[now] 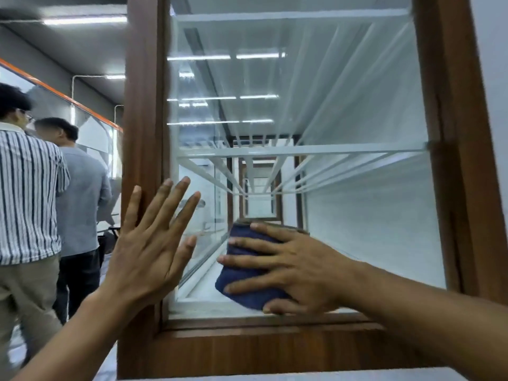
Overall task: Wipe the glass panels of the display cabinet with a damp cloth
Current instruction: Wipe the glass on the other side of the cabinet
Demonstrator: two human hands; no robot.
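A tall display cabinet with a brown wooden frame [143,105] fills the head view; its end glass panel [343,105] faces me, with glass shelves behind it. My right hand [291,266] lies flat with spread fingers on a folded dark blue cloth [242,281], pressing it against the lower part of the glass. My left hand [149,243] is flat and spread too, its palm against the left wooden upright and the edge of the glass.
Two people [30,202] stand close on the left with their backs to me, one in a striped shirt, one in a grey shirt [82,193]. The cabinet's wooden base [261,350] is below my hands. A pale wall [492,64] borders the right.
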